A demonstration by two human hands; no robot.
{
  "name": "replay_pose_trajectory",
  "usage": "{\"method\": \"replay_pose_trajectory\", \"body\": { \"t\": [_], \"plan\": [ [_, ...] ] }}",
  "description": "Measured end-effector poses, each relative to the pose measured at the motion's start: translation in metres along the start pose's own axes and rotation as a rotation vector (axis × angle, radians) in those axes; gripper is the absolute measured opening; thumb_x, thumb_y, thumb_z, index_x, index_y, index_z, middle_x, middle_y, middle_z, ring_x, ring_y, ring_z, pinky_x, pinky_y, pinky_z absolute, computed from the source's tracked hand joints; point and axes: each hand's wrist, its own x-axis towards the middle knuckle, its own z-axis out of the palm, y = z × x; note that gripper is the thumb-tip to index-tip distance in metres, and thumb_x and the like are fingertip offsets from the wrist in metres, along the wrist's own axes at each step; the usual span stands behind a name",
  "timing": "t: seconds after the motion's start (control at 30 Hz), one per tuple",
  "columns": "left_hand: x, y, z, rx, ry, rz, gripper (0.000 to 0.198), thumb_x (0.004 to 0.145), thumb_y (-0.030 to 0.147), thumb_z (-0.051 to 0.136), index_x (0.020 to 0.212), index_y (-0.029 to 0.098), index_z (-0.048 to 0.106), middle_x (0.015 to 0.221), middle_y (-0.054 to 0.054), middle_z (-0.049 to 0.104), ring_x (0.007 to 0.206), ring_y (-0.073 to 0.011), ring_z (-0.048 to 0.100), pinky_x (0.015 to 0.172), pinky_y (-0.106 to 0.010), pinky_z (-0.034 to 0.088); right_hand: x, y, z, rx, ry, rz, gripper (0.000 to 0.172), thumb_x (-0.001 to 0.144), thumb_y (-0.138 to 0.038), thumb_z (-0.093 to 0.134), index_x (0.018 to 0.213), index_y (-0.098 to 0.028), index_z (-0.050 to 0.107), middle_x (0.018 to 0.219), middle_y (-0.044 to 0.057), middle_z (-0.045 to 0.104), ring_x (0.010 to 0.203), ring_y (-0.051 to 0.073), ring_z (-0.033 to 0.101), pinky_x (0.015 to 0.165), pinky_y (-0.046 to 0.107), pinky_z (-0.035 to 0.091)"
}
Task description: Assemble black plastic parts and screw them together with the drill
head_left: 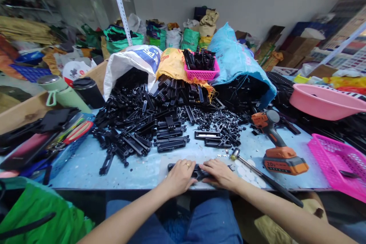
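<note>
A long black plastic part (198, 172) lies at the near edge of the blue table (85, 164). My left hand (180, 175) is closed over its left end, and a ring shows on one finger. My right hand (219, 172) is closed over its right end. Just beyond my hands sit several stacked black plastic pieces (171, 137) and a wide heap of loose black parts (134, 118). A hammer (257, 173) lies to the right of my right hand, head toward the parts.
An orange cordless drill (276, 148) stands at the right. Pink baskets (337, 164) (201, 69) and a pink basin (323, 101) are around. Open sacks (131, 65) spill parts at the back. A blue tray (65, 141) of tools and two flasks (71, 91) sit left.
</note>
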Motion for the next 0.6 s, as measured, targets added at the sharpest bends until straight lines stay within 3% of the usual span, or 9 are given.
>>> {"method": "replay_pose_trajectory", "body": {
  "t": [0.1,0.2,0.23,0.3,0.37,0.43,0.5,0.6],
  "plan": [
    [-0.004,-0.004,-0.005,0.167,0.034,0.03,0.064,0.076,0.043,0.062,0.122,0.003,0.046,0.106,-0.011,0.055,0.087,-0.0212,0.049,0.073,-0.034,0.041,0.0,0.005,0.0,-0.21,0.026,0.054,0.046,0.085,-0.056,0.044,0.088,-0.012,0.055,0.073,0.005,0.052,0.064,0.019,0.047,0.057,0.03,0.031],
    [-0.007,-0.013,-0.012,0.123,-0.052,-0.035,0.044,0.083,0.045,0.051,0.104,0.008,0.06,0.084,-0.008,0.058,0.074,-0.0194,0.051,0.061,-0.03,0.037,0.005,0.004,-0.002,-0.24,0.121,0.015,0.052,0.089,-0.055,0.035,0.06,-0.013,0.043,0.057,0.004,0.043,0.051,0.017,0.042,0.05,0.029,0.024],
    [-0.006,-0.017,-0.015,0.057,-0.093,-0.074,0.038,0.087,0.044,0.045,0.092,0.011,0.063,0.077,-0.006,0.058,0.071,-0.0184,0.052,0.059,-0.03,0.035,0.008,0.002,-0.003,-0.21,0.13,-0.017,0.053,0.091,-0.054,0.032,0.059,-0.013,0.042,0.056,0.004,0.043,0.05,0.016,0.041,0.049,0.028,0.023],
    [-0.006,-0.024,-0.021,-0.045,-0.112,-0.134,0.045,0.093,0.042,0.031,0.072,0.016,0.062,0.07,-0.003,0.059,0.065,-0.0165,0.053,0.056,-0.03,0.032,0.016,-0.004,-0.007,-0.13,0.111,-0.063,0.053,0.093,-0.053,0.027,0.061,-0.013,0.043,0.056,0.003,0.044,0.048,0.014,0.04,0.048,0.028,0.022],
    [-0.006,-0.03,-0.031,-0.034,-0.006,-0.149,0.052,0.094,0.04,0.025,0.062,0.017,0.059,0.063,-0.002,0.058,0.058,-0.0159,0.053,0.054,-0.031,0.029,0.025,-0.01,-0.015,-0.067,0.081,-0.088,0.052,0.094,-0.05,0.025,0.062,-0.013,0.043,0.056,0.003,0.044,0.048,0.014,0.038,0.048,0.028,0.02],
    [-0.008,-0.033,-0.046,0.002,0.116,-0.096,0.053,0.095,0.038,0.025,0.057,0.017,0.055,0.056,-0.001,0.055,0.051,-0.0155,0.05,0.05,-0.03,0.026,0.036,-0.018,-0.03,0.011,0.046,-0.095,0.05,0.095,-0.047,0.026,0.063,-0.013,0.042,0.056,0.002,0.044,0.048,0.013,0.036,0.048,0.028,0.018],
    [-0.013,-0.028,-0.067,-0.033,0.148,0.016,0.05,0.094,0.037,0.027,0.054,0.016,0.049,0.052,0.0,0.051,0.046,-0.0144,0.045,0.047,-0.03,0.023,0.046,-0.03,-0.05,0.135,0.023,-0.107,0.048,0.096,-0.047,0.025,0.064,-0.013,0.038,0.056,0.001,0.043,0.049,0.012,0.033,0.048,0.027,0.018],
    [-0.025,-0.002,-0.095,-0.373,0.18,0.16,0.044,0.095,0.035,0.024,0.06,0.015,0.043,0.051,0.0,0.045,0.046,-0.0108,0.04,0.046,-0.027,0.025,0.054,-0.059,-0.074,0.408,-0.023,-0.195,0.051,0.096,-0.051,0.015,0.065,-0.013,0.03,0.056,0.002,0.037,0.052,0.012,0.029,0.049,0.025,0.02]
  ]
}}
